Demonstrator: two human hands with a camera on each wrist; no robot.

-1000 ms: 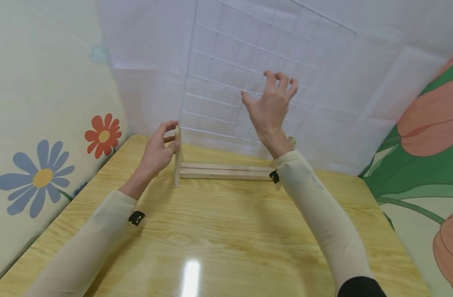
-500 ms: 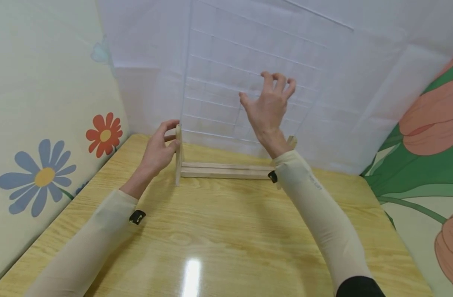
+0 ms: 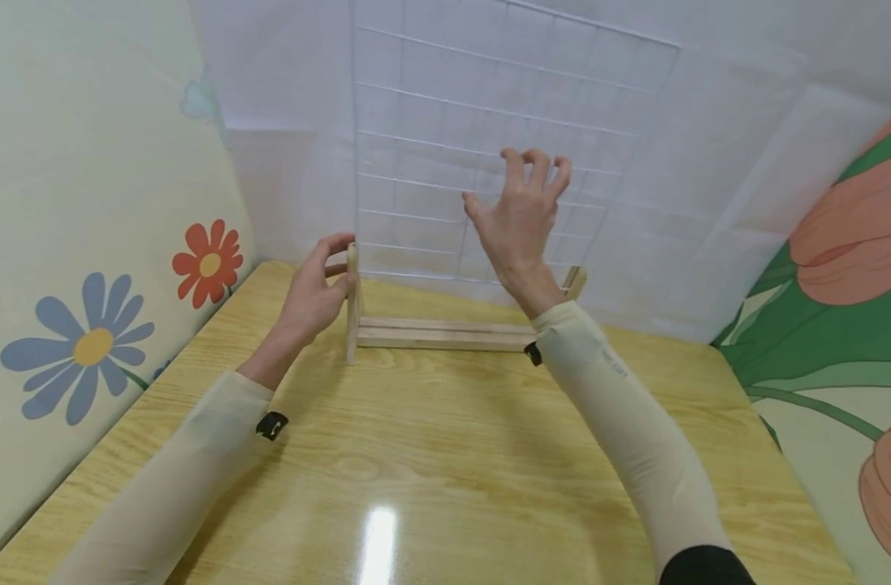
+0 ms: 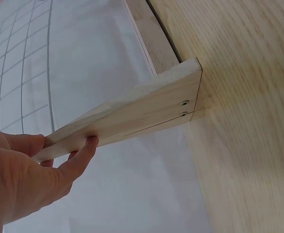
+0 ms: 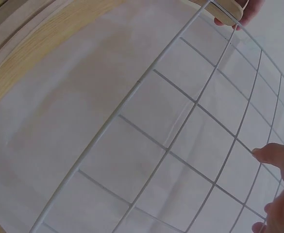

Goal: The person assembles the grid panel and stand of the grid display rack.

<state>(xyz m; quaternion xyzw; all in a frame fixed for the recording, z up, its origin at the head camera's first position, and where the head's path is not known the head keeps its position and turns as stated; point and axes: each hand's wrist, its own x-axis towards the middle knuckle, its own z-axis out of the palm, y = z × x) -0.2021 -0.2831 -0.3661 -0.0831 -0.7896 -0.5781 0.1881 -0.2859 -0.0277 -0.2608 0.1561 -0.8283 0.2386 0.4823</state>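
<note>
A wooden stand (image 3: 445, 335) with two uprights and a low crossbar sits on the table. My left hand (image 3: 313, 288) pinches the top of its left upright (image 4: 146, 104), fingers on one side and thumb on the other. In front of the back wall a white wire grid panel (image 3: 503, 106) stands nearly upright, its lower edge between the uprights. My right hand (image 3: 521, 219) holds the grid near its middle with spread, bent fingers; in the right wrist view the thumb and fingertips meet its wires. The right upright (image 3: 575, 282) is partly hidden behind my right wrist.
The wood-grain table (image 3: 430, 463) spreads in front of the stand. A white sheet (image 3: 291, 179) covers the back, close behind the grid. Flower-printed panels (image 3: 94, 345) flank the table on the left and right.
The grid's top has swung left and its lower edge sits slightly lower. My right hand has moved a little left and down with it. The left hand keeps its grip on the upright.
</note>
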